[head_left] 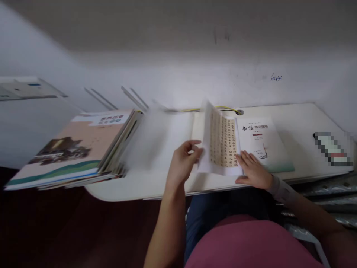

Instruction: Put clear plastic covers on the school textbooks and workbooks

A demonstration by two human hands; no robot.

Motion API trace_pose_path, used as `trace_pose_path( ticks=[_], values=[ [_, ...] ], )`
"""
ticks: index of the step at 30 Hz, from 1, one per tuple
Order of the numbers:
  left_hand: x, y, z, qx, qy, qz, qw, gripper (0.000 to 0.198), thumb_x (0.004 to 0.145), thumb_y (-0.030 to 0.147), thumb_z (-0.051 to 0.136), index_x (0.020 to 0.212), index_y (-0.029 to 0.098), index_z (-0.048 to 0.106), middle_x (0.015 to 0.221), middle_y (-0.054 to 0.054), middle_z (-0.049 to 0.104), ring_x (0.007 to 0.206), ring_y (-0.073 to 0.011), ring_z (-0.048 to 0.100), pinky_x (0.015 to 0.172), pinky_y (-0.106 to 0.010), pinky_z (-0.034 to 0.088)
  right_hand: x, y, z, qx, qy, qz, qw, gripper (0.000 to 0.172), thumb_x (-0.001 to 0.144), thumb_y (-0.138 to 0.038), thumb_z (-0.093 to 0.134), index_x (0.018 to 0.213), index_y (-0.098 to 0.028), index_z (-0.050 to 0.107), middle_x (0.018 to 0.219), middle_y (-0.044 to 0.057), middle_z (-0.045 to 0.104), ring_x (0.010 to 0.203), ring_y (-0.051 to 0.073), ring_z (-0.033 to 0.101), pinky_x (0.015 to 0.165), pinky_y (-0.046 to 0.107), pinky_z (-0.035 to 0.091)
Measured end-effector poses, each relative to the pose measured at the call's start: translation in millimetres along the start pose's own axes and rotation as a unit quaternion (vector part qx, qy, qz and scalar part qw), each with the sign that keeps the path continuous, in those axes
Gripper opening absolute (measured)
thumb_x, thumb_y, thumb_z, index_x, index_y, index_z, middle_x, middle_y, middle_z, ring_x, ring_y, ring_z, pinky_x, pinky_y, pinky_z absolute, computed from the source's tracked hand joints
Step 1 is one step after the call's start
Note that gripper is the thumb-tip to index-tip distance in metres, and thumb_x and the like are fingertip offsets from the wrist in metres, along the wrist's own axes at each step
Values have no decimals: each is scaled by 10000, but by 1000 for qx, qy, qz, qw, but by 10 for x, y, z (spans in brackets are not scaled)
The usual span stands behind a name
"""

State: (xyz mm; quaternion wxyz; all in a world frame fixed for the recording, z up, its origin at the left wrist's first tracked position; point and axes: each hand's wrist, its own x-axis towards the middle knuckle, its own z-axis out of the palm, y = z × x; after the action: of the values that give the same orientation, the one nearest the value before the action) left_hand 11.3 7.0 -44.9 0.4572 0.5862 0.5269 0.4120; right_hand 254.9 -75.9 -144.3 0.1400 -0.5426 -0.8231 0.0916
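Observation:
A sheet with columns of brush-style characters [223, 141] stands partly raised and curved in front of me, its left part smeared by motion. My left hand [184, 162] is at the sheet's left edge, thumb and fingers curled in a pinch on that edge. My right hand [255, 171] lies flat with fingers stretched, fingertips on the sheet's right edge and palm over the lower part of a white calligraphy book [262, 139]. That book lies on the desk with a green band along its bottom. Whether the sheet is loose or bound cannot be seen.
At the left a stack of books [80, 145] overhangs the white desk's [111, 190] edge. Blurred pale paper [160, 137] lies beside it. A pixelated, phone-like object [333, 149] rests at the right. A yellow cable [225, 108] runs to a hole near the wall.

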Motion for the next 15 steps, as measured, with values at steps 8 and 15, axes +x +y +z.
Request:
trace_pose_path(
  ticks=[8, 15],
  values=[
    [100, 921, 912, 87, -171, 173, 966, 448, 727, 171, 554, 1171, 111, 559, 784, -3, 596, 671, -112, 569, 671, -259, 486, 95, 302, -606, 375, 162, 94, 908, 648, 950, -526, 181, 1498, -254, -34, 1549, 158, 215, 1371, 275, 340, 1001, 485, 442],
    [165, 671, 2010, 201, -319, 179, 909, 358, 832, 230, 538, 1164, 94, 527, 860, -68, 680, 819, -207, 643, 780, -362, 505, 1, 886, -1384, 490, 126, 315, 803, 641, 818, -379, 614, 1383, -223, 356, 879, 43, 659, 767, 182, 654, 706, 364, 589]
  ],
)
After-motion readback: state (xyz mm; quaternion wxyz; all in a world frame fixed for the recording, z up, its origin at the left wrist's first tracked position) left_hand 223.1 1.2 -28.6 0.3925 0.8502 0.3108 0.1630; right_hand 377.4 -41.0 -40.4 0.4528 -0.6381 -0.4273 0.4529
